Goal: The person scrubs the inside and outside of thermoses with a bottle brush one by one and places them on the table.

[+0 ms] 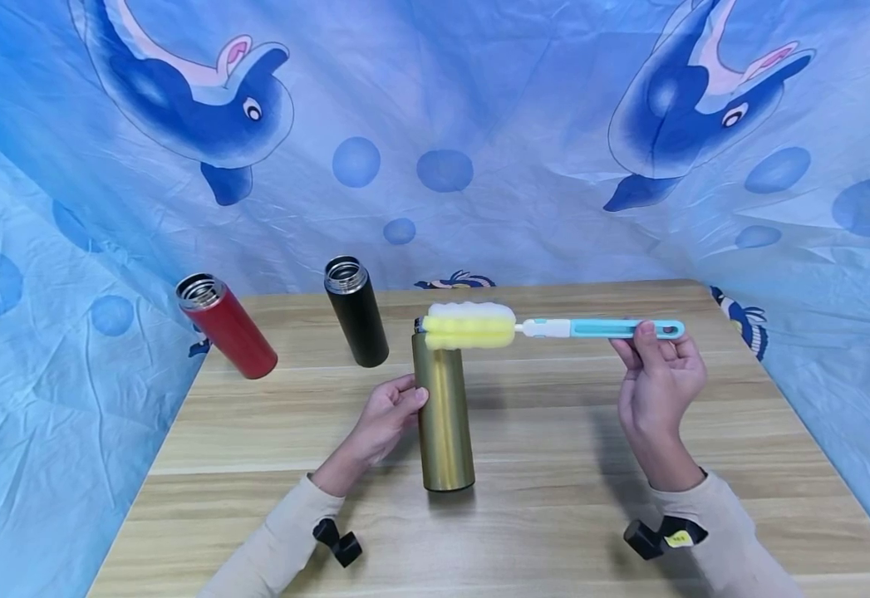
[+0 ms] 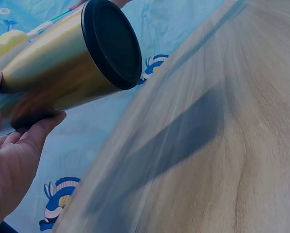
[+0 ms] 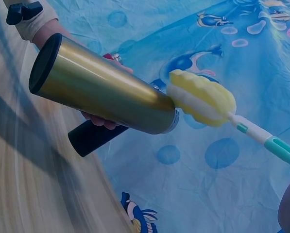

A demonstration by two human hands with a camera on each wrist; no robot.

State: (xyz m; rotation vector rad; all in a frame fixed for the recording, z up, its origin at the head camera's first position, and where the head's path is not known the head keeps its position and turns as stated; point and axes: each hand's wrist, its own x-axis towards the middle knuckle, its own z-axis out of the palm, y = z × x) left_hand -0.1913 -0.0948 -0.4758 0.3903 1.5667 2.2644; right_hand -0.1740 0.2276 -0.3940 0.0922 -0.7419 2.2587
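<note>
My left hand grips a gold thermos bottle around its side, thumb on the front. In the left wrist view its black base is raised above the table, with a shadow below. My right hand holds a bottle brush by the end of its turquoise and white handle. The brush lies level, and its yellow and white sponge head overlaps the bottle's top in the head view. From the right wrist view, the sponge head is right at the metal mouth, outside it.
An open red thermos bottle stands at the table's back left. To its right is an open black thermos bottle. The wooden table ends at a blue curtain printed with dolphins.
</note>
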